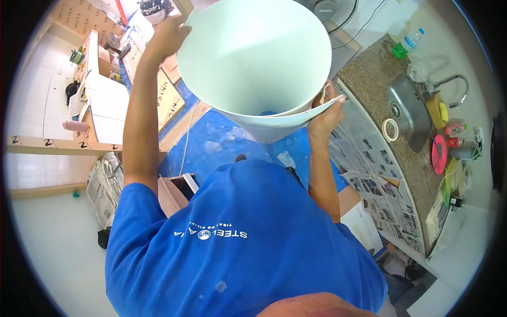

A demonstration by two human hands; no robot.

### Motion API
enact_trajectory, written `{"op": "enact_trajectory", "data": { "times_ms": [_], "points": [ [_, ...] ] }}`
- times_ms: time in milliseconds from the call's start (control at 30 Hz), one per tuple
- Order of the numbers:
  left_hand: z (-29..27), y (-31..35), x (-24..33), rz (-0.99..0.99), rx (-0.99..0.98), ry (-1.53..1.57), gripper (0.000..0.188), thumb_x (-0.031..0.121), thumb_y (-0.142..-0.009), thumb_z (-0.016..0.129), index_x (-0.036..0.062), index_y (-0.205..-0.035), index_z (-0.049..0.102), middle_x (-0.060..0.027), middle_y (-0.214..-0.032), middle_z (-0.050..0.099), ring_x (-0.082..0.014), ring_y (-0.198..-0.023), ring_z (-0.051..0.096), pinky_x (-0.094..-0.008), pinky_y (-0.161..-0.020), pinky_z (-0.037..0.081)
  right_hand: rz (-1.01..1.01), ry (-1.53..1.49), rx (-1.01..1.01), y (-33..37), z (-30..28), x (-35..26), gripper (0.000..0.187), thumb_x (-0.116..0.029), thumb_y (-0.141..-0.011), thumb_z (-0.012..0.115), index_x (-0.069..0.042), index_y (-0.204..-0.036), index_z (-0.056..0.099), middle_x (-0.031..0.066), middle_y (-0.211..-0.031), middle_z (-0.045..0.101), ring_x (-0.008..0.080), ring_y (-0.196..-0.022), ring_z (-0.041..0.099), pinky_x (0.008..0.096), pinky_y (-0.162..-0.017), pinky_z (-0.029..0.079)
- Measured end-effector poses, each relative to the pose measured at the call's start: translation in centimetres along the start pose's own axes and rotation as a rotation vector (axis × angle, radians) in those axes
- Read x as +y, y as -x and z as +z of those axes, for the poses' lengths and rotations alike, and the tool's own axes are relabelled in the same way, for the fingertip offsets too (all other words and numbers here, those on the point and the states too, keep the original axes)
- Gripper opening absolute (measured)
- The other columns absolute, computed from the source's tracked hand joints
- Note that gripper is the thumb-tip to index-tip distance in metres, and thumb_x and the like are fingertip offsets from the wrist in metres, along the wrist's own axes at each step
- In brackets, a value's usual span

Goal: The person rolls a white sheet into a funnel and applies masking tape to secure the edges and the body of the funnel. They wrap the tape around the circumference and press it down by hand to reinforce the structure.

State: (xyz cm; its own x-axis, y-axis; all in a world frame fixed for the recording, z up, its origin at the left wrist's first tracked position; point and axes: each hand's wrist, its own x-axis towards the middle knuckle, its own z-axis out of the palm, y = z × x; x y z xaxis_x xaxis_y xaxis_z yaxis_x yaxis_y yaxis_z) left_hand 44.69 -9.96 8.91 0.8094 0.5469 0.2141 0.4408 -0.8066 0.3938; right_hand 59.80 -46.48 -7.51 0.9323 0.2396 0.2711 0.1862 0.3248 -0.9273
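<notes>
Sheet [253, 58], pale and curled, fills the upper middle of the frame; your left hand [168, 33] grips its top edge, your right hand [325, 113] pinches the lower edge. Loosen either grip and it could spring flat.

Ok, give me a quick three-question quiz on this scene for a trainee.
1. True or false: the left hand and the right hand both have a grip on the curled white sheet.
2. Which hand is farther up the picture? A) left B) right
3. Fill in: the roll of tape lies on the counter beside the ____.
Key: 1 true; 2 A; 3 sink.
</notes>
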Motion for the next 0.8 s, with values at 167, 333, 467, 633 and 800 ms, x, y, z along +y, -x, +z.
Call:
{"op": "enact_trajectory", "data": {
  "times_ms": [167,333,467,633,800],
  "points": [
    [0.8,-3.7,0.9,0.369,0.040,-0.228,0.031,0.002,-0.091,0.063,-0.0051,-0.121,0.066,-0.0166,-0.139,0.064,-0.0363,-0.113,0.068,-0.0435,-0.098,0.052,0.007,0.010,-0.106,-0.1,-0.5,0.2,0.088,-0.067,-0.107,0.025,0.008,-0.117,0.070,-0.0023,-0.066,0.049,0.0101,-0.066,0.047,0.0276,-0.059,0.034],
    [0.0,-3.2,6.2,0.413,0.011,-0.364,0.022,-0.004,-0.084,0.066,-0.0059,-0.105,0.074,-0.0181,-0.147,0.054,-0.0400,-0.133,0.052,-0.0478,-0.110,0.045,-0.042,-0.019,-0.046,-1.2,-0.2,2.6,0.076,-0.063,-0.109,0.025,0.000,-0.094,0.064,-0.0019,-0.064,0.047,0.0107,-0.062,0.048,0.0277,-0.059,0.036],
    [1.1,-2.6,6.3,0.517,-0.098,-0.271,0.029,-0.004,-0.087,0.064,-0.0050,-0.115,0.068,-0.0173,-0.138,0.060,-0.0389,-0.120,0.061,-0.0446,-0.101,0.050,-0.150,0.043,0.086,-5.0,-0.5,3.8,0.074,-0.063,-0.109,0.027,0.001,-0.104,0.064,-0.0006,-0.067,0.050,0.0110,-0.065,0.051,0.0278,-0.061,0.038],
    [1.9,-3.9,4.3,0.774,-0.183,-0.147,0.025,-0.004,-0.090,0.063,-0.0035,-0.114,0.068,-0.0148,-0.122,0.069,-0.0347,-0.111,0.067,-0.0426,-0.094,0.053,-0.072,-0.016,0.021,-10.4,-3.2,3.4,0.083,-0.066,-0.107,0.025,0.005,-0.120,0.067,-0.0005,-0.068,0.054,0.0097,-0.064,0.049,0.0254,-0.059,0.037],
    [3.5,-7.1,3.9,0.871,0.043,-0.202,0.023,-0.004,-0.089,0.061,-0.0023,-0.110,0.069,-0.0168,-0.118,0.068,-0.0365,-0.113,0.064,-0.0424,-0.096,0.050,0.205,-0.143,-0.093,-13.8,-1.8,5.0,0.098,-0.077,-0.102,0.019,0.007,-0.118,0.069,-0.0074,-0.054,0.038,0.0056,-0.049,0.031,0.0224,-0.049,0.024]
  ]
}}
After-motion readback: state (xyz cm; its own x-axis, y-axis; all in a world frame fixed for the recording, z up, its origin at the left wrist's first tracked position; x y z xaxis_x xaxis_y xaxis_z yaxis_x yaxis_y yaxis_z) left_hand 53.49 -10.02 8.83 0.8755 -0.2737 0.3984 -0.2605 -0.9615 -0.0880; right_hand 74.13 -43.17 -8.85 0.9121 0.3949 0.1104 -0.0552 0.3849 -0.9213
